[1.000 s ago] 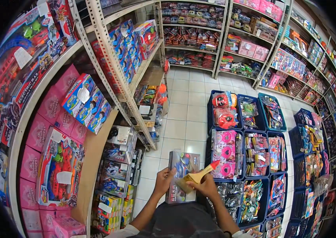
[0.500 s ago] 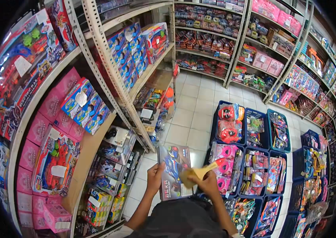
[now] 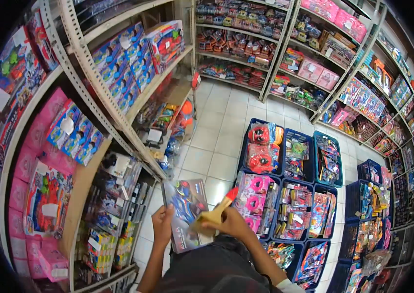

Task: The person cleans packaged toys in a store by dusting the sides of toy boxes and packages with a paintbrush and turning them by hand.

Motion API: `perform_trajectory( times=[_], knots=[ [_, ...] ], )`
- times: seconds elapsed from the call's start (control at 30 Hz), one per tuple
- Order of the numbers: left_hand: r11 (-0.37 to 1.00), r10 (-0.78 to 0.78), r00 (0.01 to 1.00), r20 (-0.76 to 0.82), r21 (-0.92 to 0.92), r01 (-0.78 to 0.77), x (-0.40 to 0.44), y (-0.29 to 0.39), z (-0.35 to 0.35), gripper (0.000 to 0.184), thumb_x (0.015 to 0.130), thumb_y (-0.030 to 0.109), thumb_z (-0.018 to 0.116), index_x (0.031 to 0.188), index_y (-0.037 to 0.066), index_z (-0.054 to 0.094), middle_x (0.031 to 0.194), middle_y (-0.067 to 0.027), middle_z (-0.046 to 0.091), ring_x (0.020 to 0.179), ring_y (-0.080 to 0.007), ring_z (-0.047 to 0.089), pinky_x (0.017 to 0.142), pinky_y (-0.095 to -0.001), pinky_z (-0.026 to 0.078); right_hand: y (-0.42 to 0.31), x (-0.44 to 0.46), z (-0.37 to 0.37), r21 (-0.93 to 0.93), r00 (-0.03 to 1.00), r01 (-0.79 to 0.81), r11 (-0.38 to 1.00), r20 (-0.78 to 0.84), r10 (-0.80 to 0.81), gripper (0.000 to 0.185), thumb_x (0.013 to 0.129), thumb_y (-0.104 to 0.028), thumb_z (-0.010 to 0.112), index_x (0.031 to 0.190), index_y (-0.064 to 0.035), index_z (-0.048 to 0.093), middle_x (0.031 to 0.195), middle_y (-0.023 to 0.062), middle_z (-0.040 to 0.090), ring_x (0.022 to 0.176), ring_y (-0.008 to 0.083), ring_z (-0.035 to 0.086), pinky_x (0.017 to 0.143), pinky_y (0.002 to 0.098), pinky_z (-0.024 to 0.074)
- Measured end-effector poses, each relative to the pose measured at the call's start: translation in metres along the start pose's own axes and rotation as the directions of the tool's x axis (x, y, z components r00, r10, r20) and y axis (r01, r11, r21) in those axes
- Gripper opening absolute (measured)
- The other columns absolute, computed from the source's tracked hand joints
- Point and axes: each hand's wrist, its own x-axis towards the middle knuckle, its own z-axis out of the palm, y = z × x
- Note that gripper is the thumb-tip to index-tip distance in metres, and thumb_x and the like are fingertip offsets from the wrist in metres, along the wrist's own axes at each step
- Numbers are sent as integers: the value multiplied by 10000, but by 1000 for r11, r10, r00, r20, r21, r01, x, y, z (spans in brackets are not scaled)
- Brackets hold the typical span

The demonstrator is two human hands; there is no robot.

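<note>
Near stocked shelves [image 3: 160, 84], the left hand [image 3: 163, 222] grips a box [image 3: 184, 199], the right hand [image 3: 231, 224] a brush [image 3: 216, 212].

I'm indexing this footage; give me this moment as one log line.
left hand: holds box; right hand: holds red-tipped brush; bristles: over box front

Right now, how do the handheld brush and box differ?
The box is wide, dark and printed; the brush is narrower, yellowish with a red tip. The left grip holds the box at its edge; the right grip holds the brush near its middle. Both are hand-held.
</note>
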Motion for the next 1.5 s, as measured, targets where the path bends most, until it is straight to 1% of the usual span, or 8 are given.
perform_trajectory(
  times=[0.2, 0.33, 0.7, 0.93, 1.07, 1.23, 1.37, 1.5],
  knots=[
    [999, -38, 999, 0, 22, 38, 13, 7, 7, 299, 985, 275, 572, 948, -8, 665, 811, 19, 634, 726, -36, 549, 628, -217, 438, -22, 5, -23, -192, 968, -47, 980, 233, 93, 424, 737, -256, 861, 976, 14, 640, 882, 48, 695, 790, 114, 658, 684, 276, 531],
    [1000, -9, 999, -46, -19, 8, 24, 9, 15, 309, 984, 297, 579, 899, 10, 658, 793, 35, 616, 701, -23, 523, 609, -211, 417, -18, 18, -19, 20, 982, -97, 995, -164, 99, 426, 726, -178, 868, 986, 46, 616, 885, 79, 690, 782, 138, 671, 678, 270, 536],
    [980, -69, 997, 24, -184, 72, 44, -5, 44, 322, 967, 313, 602, 890, 6, 664, 768, 23, 630, 648, -16, 539, 576, -177, 400, 8, 12, -25, 342, 985, -67, 937, -128, 117, 402, 737, -99, 843, 1007, 30, 575, 920, 101, 685, 805, 157, 670, 714, 283, 546],
    [986, -44, 994, 97, -156, 59, 46, -30, 60, 310, 968, 296, 603, 875, 7, 666, 721, 36, 612, 614, -11, 515, 546, -187, 387, 40, 16, -38, 245, 914, -86, 966, -366, 174, 391, 742, -123, 846, 979, 28, 573, 889, 95, 682, 765, 150, 665, 690, 276, 540],
    [1000, 7, 988, 157, -22, -4, 57, -21, 73, 314, 967, 293, 606, 818, 21, 652, 702, 52, 580, 611, -4, 471, 536, -201, 356, 23, 19, -50, 162, 993, -81, 983, -74, 94, 410, 719, -128, 862, 966, 18, 570, 882, 73, 663, 780, 136, 653, 714, 273, 529],
    [991, 29, 990, 138, -135, -10, 63, -11, 87, 317, 974, 291, 595, 835, 13, 656, 717, 42, 603, 626, -11, 499, 550, -196, 379, 16, 29, -58, 218, 921, -43, 975, -371, 123, 410, 746, -154, 846, 995, 30, 576, 905, 95, 681, 778, 155, 660, 699, 277, 534],
    [987, 0, 984, 179, -156, 28, 63, -17, 91, 304, 978, 273, 590, 871, -4, 656, 738, 19, 630, 627, -16, 529, 561, -195, 406, 16, 18, -64, 24, 977, -130, 991, -166, 132, 372, 719, -185, 864, 910, 14, 614, 851, 71, 672, 735, 127, 653, 652, 262, 521],
    [986, -5, 989, 150, -165, 30, 51, -17, 90, 299, 968, 267, 607, 846, -3, 647, 709, 30, 608, 621, -10, 506, 547, -198, 387, 27, 12, -45, 242, 826, 36, 970, -553, 108, 410, 724, -210, 858, 943, 27, 605, 832, 72, 674, 707, 130, 644, 624, 263, 512]
  ],
)
